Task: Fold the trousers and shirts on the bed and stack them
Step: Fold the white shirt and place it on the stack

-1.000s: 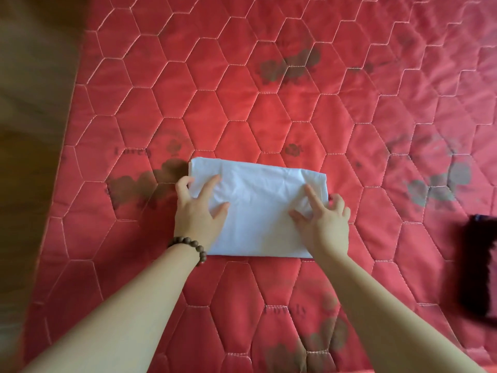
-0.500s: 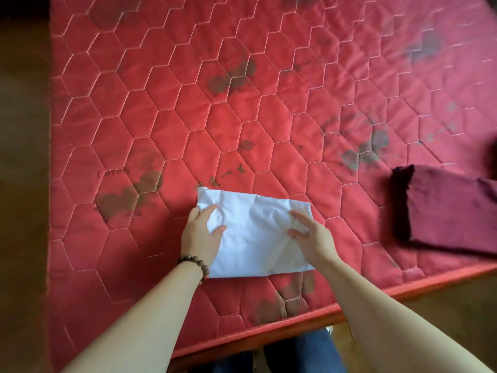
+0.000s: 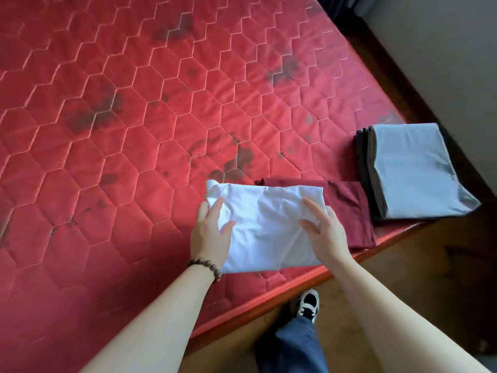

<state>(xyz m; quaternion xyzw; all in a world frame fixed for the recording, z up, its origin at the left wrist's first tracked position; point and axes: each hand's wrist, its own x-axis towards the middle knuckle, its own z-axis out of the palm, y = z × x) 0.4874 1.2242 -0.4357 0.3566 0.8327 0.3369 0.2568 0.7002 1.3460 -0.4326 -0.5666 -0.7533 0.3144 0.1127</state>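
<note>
A: Head view: the left hand [image 3: 211, 234] grips the left end of the folded white cloth garment [image 3: 265, 230], thumb on top and fingers curled round its edge. The right hand [image 3: 326, 232] holds the right end, its thumb and forefinger spread flat on top; I cannot tell whether the other fingers reach underneath.

B: Where is it?

A: Near the front edge of the red hexagon-quilted bed [image 3: 134, 130], its right end overlapping the folded maroon garment [image 3: 347, 208] that lies at that edge. Just beside the maroon one, toward the bed's front right corner, stands a stack of folded dark clothes topped by a pale grey piece [image 3: 411, 170].

B: The step in hand?

A: Stacking, I would judge. To do it well, keep both ends level so the fold does not sag open, bring it squarely over the chosen pile, match edges and corners, lower it flat, then slide the fingers out sideways.

B: How does the white one look?

A: A thin, soft rectangle, creased across the top. Its far left corner is bunched and sticks out, so I would tuck it once it is set down.
</note>
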